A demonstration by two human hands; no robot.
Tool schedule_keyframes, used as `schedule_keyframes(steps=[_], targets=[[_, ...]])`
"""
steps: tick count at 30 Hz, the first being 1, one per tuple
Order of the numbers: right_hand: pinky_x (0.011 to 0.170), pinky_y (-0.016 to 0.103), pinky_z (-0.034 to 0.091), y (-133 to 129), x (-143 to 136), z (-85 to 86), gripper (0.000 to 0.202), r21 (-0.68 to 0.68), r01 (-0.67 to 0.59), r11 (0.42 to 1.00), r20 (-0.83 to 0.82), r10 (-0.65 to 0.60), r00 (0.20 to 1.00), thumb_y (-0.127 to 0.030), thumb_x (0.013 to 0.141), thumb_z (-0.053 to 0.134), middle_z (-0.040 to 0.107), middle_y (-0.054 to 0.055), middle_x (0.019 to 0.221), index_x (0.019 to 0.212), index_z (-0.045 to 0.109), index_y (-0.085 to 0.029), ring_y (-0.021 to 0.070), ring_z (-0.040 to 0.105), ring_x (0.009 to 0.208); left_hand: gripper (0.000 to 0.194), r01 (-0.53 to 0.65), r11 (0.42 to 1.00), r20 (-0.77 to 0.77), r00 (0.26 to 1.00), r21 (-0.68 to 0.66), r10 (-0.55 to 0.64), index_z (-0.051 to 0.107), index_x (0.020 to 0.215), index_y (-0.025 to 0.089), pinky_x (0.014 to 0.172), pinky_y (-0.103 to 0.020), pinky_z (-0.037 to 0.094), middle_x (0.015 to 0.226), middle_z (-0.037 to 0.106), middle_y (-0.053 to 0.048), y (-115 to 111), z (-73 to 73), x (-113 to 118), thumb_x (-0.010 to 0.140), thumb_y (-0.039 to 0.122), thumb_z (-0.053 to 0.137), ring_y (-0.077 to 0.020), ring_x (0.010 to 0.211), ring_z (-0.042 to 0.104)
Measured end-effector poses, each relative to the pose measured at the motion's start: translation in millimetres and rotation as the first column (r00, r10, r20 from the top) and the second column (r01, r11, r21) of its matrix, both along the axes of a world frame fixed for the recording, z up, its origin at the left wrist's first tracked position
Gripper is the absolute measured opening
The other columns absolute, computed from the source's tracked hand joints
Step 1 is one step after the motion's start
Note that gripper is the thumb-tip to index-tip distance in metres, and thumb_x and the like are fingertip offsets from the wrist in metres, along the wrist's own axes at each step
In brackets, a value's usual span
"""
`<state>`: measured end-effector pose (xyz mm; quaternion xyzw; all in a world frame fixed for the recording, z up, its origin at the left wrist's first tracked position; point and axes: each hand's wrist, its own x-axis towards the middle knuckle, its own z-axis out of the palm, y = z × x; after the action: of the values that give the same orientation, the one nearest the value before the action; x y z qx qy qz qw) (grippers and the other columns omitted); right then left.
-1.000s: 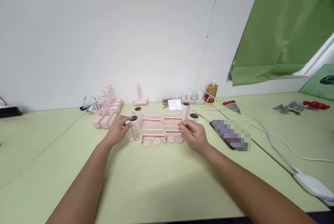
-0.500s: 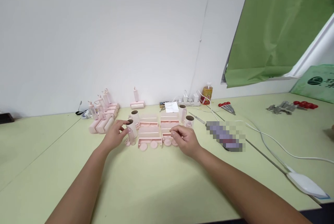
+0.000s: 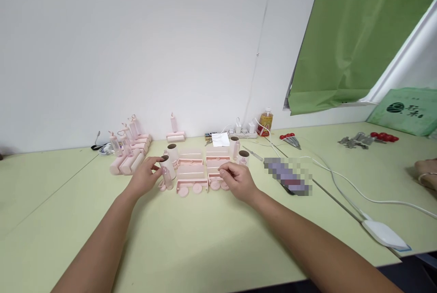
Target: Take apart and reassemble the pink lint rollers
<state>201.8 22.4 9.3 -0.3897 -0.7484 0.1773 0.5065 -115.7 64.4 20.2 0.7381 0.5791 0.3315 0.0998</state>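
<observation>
My left hand (image 3: 146,174) is at an upright white lint roll (image 3: 170,171), its fingers at the rim of the brown core and its thumb against the near side. Beside that roll stands a translucent pink handle (image 3: 166,179) with a loop. My right hand (image 3: 238,180) is closed in a pinch over the right front pink roller case (image 3: 214,177); anything between its fingertips is hidden. Left of it lies another pink case (image 3: 191,183) with a clear cover and round end caps (image 3: 183,191) in front. Two more cases (image 3: 190,161) lie behind.
Assembled lint rollers (image 3: 131,161) lie at the left, another (image 3: 175,136) by the wall. Rolls (image 3: 243,157) flank the cases on the right. A screwdriver (image 3: 254,154), blurred purple item (image 3: 288,177), bottle (image 3: 265,122), power strip (image 3: 244,135) and cables lie rightward. Another person's hand (image 3: 426,172) shows far right.
The view has turned slightly right, so everything sits further left in the picture. Another person's hand shows more at the right edge. My hands keep their places at the parts.
</observation>
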Motion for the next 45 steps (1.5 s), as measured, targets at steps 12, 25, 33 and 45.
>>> schedule_keyframes(steps=[12,25,33,45], targets=[[0.055,0.023,0.042,4.9,6.7,0.0,0.018,-0.026,0.015,1.0,-0.068,-0.017,0.998,-0.026,0.087,0.05,0.057,0.0,0.064,0.074,0.06,-0.018,0.0132,0.052,0.059,0.033,-0.121,0.992,-0.013,0.993,-0.033,0.121,0.06,0.106,0.02,0.071,-0.036,0.054,0.103,0.07,-0.009,-1.5,5.0,2.7,0.079,0.036,0.051,-0.0237,0.084,0.067],[0.053,0.023,0.037,2.9,9.4,3.6,0.018,0.006,0.02,1.0,-0.013,-0.02,1.0,-0.026,0.087,0.05,0.053,-0.001,0.061,0.074,0.06,-0.019,0.012,0.047,0.056,0.025,-0.092,0.996,0.018,0.996,-0.021,0.092,0.057,0.092,0.022,0.074,-0.036,0.051,0.093,0.069,-0.007,-0.6,2.1,1.5,0.083,0.043,0.048,-0.024,0.086,0.065],[0.048,0.022,0.034,4.5,13.0,8.0,0.016,-0.095,0.019,0.995,0.059,-0.013,0.998,-0.025,0.084,0.052,0.052,-0.003,0.058,0.073,0.061,-0.019,0.0106,0.043,0.05,0.027,-0.312,0.944,0.223,0.933,0.106,0.284,0.054,0.092,0.02,0.068,-0.031,0.051,0.09,0.065,-0.006,5.9,6.8,-10.4,0.081,0.044,0.05,-0.0218,0.084,0.063],[0.054,0.023,0.039,-3.4,4.6,5.3,0.017,-0.072,-0.108,0.992,0.218,0.121,0.968,-0.023,0.086,0.05,0.065,0.0,0.071,0.087,0.067,-0.02,0.0121,0.052,0.057,0.022,-0.441,0.838,0.835,0.55,0.32,-0.03,0.042,0.076,0.02,0.05,-0.024,0.051,0.068,0.047,0.004,-12.5,34.3,-0.3,0.079,0.039,0.054,-0.0099,0.054,0.053]])
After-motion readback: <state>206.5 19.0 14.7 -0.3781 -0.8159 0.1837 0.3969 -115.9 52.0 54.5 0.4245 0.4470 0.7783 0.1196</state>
